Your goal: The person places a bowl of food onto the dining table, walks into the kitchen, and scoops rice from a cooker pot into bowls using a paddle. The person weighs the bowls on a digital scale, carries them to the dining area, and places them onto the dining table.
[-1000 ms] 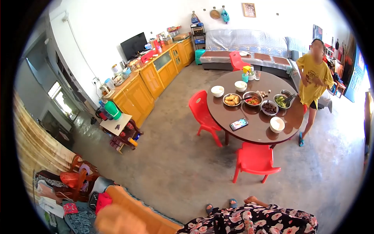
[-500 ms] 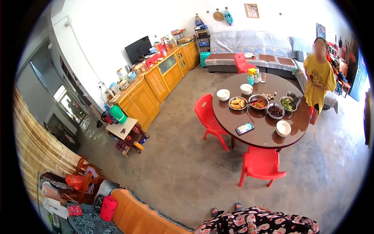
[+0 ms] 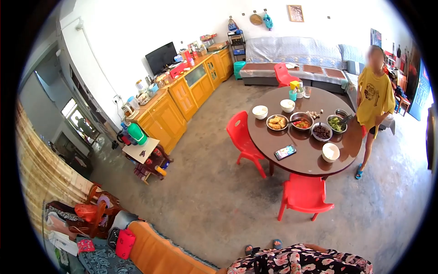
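Neither of my hands shows; my floral dark clothing (image 3: 301, 260) fills the bottom edge, with a sliver of skin beside it. My sandalled feet (image 3: 277, 244) stick out just beyond it. Ahead of me, a round brown table (image 3: 273, 141) carries a dish of yellow food (image 3: 277, 122), a bowl of red food (image 3: 301, 121), a bowl of dark food (image 3: 322, 131) and a bowl of greens (image 3: 336, 123). Three white bowls, one a rice bowl (image 3: 331, 152) at the near right, stand around them. A phone (image 3: 285, 152) with a lit screen lies near the table's front left.
Red chairs (image 3: 306, 196) stand around the table. A person in a yellow shirt (image 3: 375, 98) is at its right side. Wooden cabinets (image 3: 185, 98) line the left wall, and a covered sofa (image 3: 294, 55) is at the back. An orange seat (image 3: 159, 249) lies at lower left.
The person in yellow has stepped forward beside the table; a leg and a blue sandal now show, and their arm has lowered. My view has shifted slightly.
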Action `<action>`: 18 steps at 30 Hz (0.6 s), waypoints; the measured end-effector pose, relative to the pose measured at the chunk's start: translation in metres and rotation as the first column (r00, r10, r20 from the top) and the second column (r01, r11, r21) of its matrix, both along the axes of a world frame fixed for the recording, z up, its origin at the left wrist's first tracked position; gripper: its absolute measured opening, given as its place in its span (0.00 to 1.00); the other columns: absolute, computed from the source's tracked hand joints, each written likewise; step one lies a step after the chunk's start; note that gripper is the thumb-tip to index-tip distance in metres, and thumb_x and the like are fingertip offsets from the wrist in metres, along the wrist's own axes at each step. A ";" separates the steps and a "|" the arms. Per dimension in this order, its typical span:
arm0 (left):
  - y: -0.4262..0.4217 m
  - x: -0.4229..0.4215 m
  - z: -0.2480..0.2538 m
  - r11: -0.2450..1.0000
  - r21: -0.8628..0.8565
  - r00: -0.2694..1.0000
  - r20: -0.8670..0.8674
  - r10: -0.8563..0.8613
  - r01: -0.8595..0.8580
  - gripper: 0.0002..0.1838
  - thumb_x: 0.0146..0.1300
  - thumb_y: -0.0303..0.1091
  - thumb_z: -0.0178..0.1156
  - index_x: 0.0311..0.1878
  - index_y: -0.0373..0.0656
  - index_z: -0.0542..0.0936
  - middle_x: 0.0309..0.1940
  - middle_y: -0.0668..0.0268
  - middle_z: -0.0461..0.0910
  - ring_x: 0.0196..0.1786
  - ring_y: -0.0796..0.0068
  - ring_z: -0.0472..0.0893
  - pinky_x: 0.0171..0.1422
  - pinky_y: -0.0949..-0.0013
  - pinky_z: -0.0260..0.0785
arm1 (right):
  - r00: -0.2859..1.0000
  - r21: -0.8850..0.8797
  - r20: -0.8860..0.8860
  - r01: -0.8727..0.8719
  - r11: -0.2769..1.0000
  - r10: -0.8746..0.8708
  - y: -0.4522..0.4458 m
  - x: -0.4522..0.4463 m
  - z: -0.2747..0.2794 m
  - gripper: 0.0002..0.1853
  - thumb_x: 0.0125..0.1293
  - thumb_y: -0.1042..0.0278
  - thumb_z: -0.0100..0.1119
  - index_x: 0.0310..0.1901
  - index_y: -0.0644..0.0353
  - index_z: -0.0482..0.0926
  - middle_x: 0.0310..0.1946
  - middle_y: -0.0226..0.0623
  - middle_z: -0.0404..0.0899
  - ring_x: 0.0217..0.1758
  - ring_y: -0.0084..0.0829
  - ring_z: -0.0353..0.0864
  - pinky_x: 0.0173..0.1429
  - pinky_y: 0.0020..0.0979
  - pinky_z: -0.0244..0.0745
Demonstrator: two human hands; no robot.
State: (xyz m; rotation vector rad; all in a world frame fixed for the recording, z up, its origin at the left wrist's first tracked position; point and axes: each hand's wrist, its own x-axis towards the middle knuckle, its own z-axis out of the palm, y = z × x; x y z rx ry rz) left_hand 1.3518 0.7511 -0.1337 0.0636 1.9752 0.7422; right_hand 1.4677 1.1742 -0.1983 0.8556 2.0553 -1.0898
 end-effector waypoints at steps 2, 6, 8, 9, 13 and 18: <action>-0.002 0.004 -0.008 0.999 -0.018 0.999 0.002 -0.037 0.037 0.21 0.59 0.47 0.40 0.29 0.38 0.73 0.32 0.54 0.75 0.38 0.66 0.75 0.42 0.65 0.65 | 1.000 -0.008 -0.003 0.004 1.000 -0.004 0.002 0.001 0.002 0.21 0.45 0.46 0.53 0.35 0.55 0.77 0.30 0.38 0.76 0.34 0.31 0.74 0.41 0.29 0.67; -0.013 -0.002 -0.017 0.967 -0.036 0.955 -0.154 -0.254 0.252 0.21 0.58 0.47 0.41 0.30 0.38 0.73 0.32 0.54 0.75 0.38 0.66 0.75 0.41 0.65 0.65 | 1.000 -0.011 -0.007 0.007 1.000 -0.007 0.001 0.002 0.006 0.21 0.45 0.46 0.54 0.35 0.55 0.77 0.30 0.38 0.76 0.35 0.30 0.74 0.41 0.29 0.67; 0.007 -0.028 0.055 0.960 -0.071 0.836 -0.477 -0.272 0.272 0.20 0.58 0.47 0.42 0.31 0.38 0.73 0.31 0.54 0.75 0.38 0.66 0.75 0.41 0.65 0.65 | 1.000 -0.012 -0.012 0.004 1.000 -0.004 0.003 0.003 0.009 0.21 0.46 0.46 0.54 0.35 0.55 0.77 0.30 0.38 0.76 0.35 0.30 0.74 0.41 0.28 0.67; 0.045 -0.037 0.166 0.986 0.164 0.834 -0.546 0.084 0.008 0.17 0.55 0.44 0.47 0.37 0.39 0.72 0.28 0.54 0.75 0.36 0.66 0.75 0.40 0.66 0.65 | 1.000 -0.014 -0.015 0.006 1.000 -0.006 0.004 0.004 0.010 0.21 0.46 0.46 0.54 0.35 0.55 0.77 0.30 0.38 0.76 0.35 0.30 0.74 0.41 0.28 0.67; 0.087 -0.095 0.382 0.866 0.485 0.253 -0.859 0.444 0.126 0.17 0.53 0.34 0.49 0.44 0.35 0.69 0.44 0.58 0.70 0.48 0.66 0.69 0.52 0.67 0.60 | 0.999 -0.025 -0.041 -0.007 1.000 0.006 0.007 0.014 0.012 0.21 0.46 0.47 0.54 0.36 0.55 0.77 0.30 0.38 0.76 0.35 0.29 0.74 0.41 0.28 0.67; 0.099 -0.074 0.567 0.738 0.304 -0.455 -0.630 0.630 0.602 0.46 0.50 0.52 0.53 0.58 0.29 0.42 0.54 0.44 0.56 0.58 0.53 0.58 0.61 0.48 0.40 | 0.999 -0.068 -0.051 -0.016 0.998 0.012 0.019 0.045 0.017 0.21 0.46 0.47 0.55 0.36 0.55 0.77 0.30 0.38 0.76 0.35 0.29 0.74 0.41 0.28 0.67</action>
